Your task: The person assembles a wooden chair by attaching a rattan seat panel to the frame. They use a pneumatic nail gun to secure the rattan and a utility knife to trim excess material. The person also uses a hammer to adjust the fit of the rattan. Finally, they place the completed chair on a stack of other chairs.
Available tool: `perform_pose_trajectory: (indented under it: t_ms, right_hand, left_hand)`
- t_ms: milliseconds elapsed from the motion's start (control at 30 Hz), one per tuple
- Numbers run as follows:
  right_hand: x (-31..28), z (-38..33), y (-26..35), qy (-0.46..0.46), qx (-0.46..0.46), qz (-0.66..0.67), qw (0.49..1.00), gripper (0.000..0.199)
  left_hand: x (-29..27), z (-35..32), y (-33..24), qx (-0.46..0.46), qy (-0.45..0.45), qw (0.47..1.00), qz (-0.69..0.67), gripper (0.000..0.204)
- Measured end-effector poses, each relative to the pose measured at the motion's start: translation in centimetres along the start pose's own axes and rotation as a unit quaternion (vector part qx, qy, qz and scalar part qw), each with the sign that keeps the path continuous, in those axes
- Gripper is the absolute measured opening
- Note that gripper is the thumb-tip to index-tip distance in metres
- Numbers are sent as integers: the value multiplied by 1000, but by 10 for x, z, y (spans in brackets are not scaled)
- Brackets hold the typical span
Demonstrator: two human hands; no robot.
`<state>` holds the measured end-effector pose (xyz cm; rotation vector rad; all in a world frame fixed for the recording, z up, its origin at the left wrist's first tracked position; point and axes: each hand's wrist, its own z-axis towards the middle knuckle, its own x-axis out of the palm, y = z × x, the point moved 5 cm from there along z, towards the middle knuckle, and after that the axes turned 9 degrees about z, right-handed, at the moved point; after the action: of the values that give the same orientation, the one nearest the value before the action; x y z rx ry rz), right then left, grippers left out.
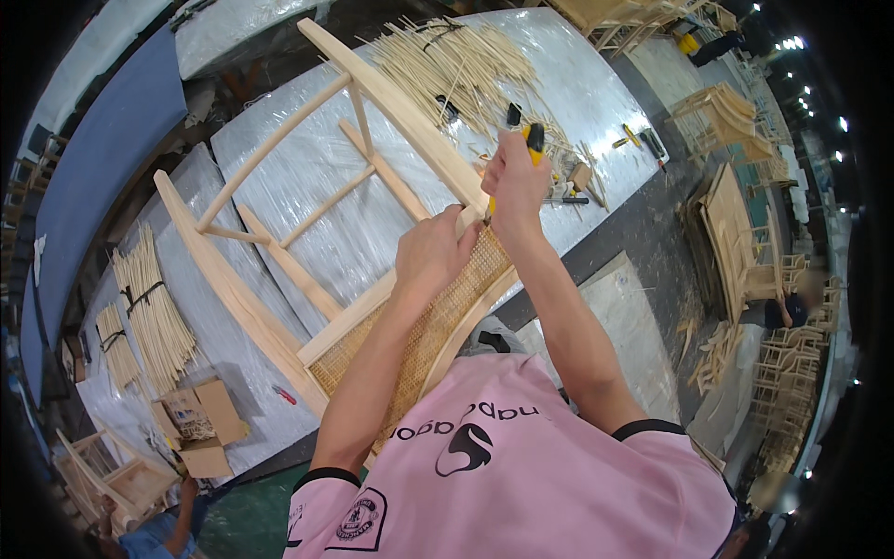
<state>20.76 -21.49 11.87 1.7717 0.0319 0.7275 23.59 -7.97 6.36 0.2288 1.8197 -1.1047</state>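
A pale wooden chair frame (251, 317) lies on its back on the plastic-covered table, its legs pointing away from me. Woven cane webbing (410, 345) fills the panel nearest my body. My right hand (517, 182) is closed round a yellow-and-black utility knife (535, 144), held steeply with its lower end at the far right corner of the cane. Just left of it, my left hand (433, 247) presses on the wooden rail beside that corner, fingers bent over the wood. Whether it pinches anything small is hidden.
Loose cane strips (456, 70) are heaped at the back of the table, near small tools and scraps. Tied bundles of strips (154, 307) and an open cardboard box (200, 424) lie at left. Other chair frames (722, 121) stand at right. A co-worker (177, 526) is at lower left.
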Motion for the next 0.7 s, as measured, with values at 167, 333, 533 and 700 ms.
perform_pose_trajectory:
  t_ms: [167,333,533,700]
  right_hand:
    - [1,36,-15,-68,14,-128,989,30]
    - [15,76,-55,-99,41,-273,956,30]
    - [-21,87,25,-50,-90,-445,889,50]
    - [-141,87,183,-27,-213,-423,880,58]
  left_hand:
    - [-4,-3,-13,-16,44,999,6,49]
    - [-2,-6,15,-26,6,1000,-16,54]
    - [6,9,1,10,4,1000,-18,53]
    - [23,19,-68,142,155,963,-169,40]
